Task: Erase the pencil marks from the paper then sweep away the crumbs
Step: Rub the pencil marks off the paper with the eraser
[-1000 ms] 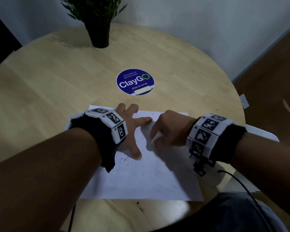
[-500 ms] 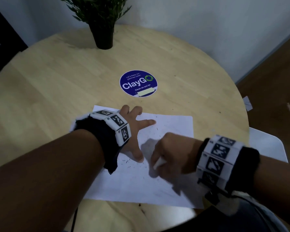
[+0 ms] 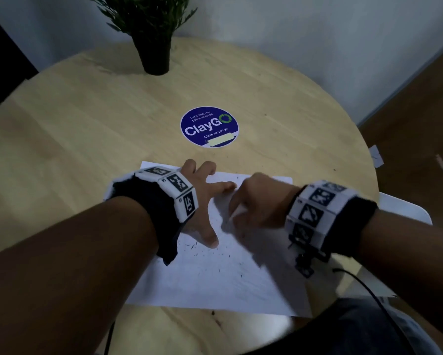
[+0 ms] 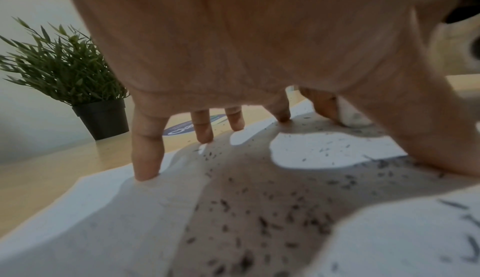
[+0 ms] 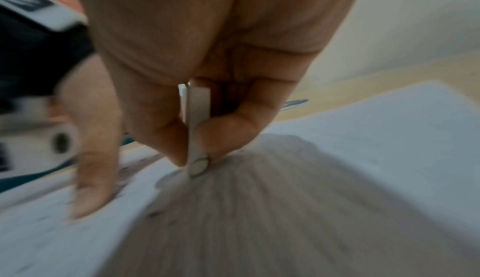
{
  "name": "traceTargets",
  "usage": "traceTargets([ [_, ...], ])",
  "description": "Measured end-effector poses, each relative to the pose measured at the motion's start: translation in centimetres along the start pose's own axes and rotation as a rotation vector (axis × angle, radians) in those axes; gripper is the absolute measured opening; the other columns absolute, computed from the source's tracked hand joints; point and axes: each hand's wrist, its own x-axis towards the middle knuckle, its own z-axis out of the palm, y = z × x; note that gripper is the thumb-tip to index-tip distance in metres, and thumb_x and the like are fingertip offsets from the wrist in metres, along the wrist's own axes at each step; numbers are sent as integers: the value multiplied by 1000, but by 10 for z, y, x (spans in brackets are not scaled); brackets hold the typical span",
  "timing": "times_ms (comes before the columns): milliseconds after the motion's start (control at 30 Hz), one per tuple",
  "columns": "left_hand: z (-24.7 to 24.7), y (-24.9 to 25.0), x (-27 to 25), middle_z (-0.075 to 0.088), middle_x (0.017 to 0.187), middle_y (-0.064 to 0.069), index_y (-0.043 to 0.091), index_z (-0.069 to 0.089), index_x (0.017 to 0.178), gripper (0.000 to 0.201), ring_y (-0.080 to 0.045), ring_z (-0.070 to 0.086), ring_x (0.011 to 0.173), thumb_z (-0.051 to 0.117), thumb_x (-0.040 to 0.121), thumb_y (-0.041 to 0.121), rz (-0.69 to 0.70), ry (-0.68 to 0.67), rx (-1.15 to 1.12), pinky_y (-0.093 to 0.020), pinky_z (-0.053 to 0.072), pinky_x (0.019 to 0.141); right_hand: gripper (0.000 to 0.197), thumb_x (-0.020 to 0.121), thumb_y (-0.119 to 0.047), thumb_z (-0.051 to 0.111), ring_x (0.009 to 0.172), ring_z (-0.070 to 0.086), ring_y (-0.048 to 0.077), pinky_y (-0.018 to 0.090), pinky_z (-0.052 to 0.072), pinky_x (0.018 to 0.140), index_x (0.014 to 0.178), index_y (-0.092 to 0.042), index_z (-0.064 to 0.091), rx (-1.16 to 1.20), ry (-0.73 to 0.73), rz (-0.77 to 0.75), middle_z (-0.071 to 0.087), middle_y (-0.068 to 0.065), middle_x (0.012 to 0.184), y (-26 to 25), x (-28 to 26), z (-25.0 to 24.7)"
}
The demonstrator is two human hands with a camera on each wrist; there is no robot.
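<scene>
Both hands sit on the paper, the left hand spread flat on its far left part and the right hand just beside it, so there's barely a gap between them. The near half of the sheet is open apart from scattered crumbs. Beyond the paper the counter only has a flat round sticker, and the potted plant stands well apart at the far edge.

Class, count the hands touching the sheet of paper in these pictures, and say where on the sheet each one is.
2. The left hand presses spread fingertips on the paper at its far left part. The right hand, pinching the eraser, rubs beside it, nearer the middle.
</scene>
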Motion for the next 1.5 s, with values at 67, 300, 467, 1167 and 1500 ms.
traceTargets([
  [67, 0, 0, 0, 3, 150, 9, 54, 5, 145, 111, -24, 12, 135, 72, 58, 72, -4, 2, -12, -41, 33, 93, 22, 80, -33, 69, 78, 55, 14, 23, 46, 74, 100, -27, 75, -3, 34, 15, 60, -4, 77, 4, 6, -1],
  [300, 1, 0, 1, 2, 149, 11, 54, 1, 146, 113, -24, 13, 135, 69, 58, 74, 4, 9, 24, -40, 33, 96, 20, 81, -29, 69, 66, 50, 6, 17, 41, 68, 99, -22, 75, 56, -73, -54, 61, -7, 76, -13, -8, 8],
  [467, 0, -1, 0, 7, 146, 9, 53, 10, 139, 105, -23, 16, 132, 71, 56, 73, 1, 18, -4, -39, 33, 86, 24, 79, -34, 71, 73, 56, 14, 20, 45, 65, 98, -20, 75, 57, 145, 129, 69, 2, 84, 5, 20, -4],
  [1167, 4, -2, 4, 3, 149, 8, 53, -1, 147, 116, -24, 12, 134, 71, 58, 72, -13, 6, -13, -42, 32, 100, 17, 82, -29, 66, 71, 51, 14, 26, 46, 73, 96, -28, 75, -2, 26, 10, 56, -11, 67, 3, -12, 7],
  [1500, 7, -5, 9, 4, 147, 9, 53, -1, 147, 119, -25, 12, 133, 71, 54, 74, -21, -2, -15, -47, 32, 107, 16, 80, -30, 70, 67, 51, 10, 25, 47, 75, 94, -25, 76, 63, -24, -9, 61, -8, 67, 1, -20, 12],
])
